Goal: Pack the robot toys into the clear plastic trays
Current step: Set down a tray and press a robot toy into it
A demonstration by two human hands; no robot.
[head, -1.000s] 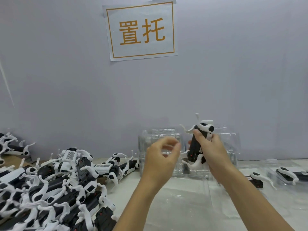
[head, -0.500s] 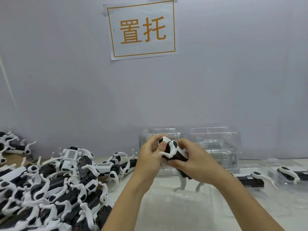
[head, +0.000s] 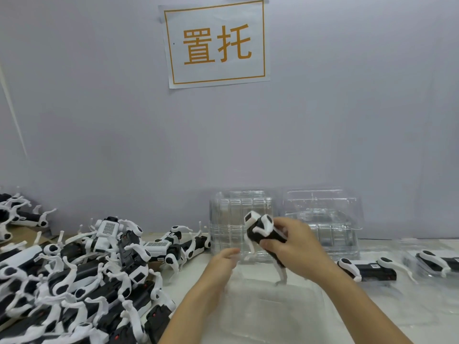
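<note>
White paper sign (head: 217, 43) with an orange border and two orange characters, taped to a pale grey-lilac wall (head: 347, 108); pale worktop (head: 372, 309) below; thin white strip (head: 13, 115) leaning at far left.

We see a heap of robot toys (head: 82, 281) at nine o'clock on the table (head: 422, 309). Two stacks of trays (head: 323, 219) stand at twelve against the wall (head: 99, 120), a sign (head: 216, 43) above them. Packed toys (head: 367, 269) lie at three; one tray (head: 268, 309) lies before us.

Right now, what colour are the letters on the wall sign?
Orange, on the white sign; head view.
</note>
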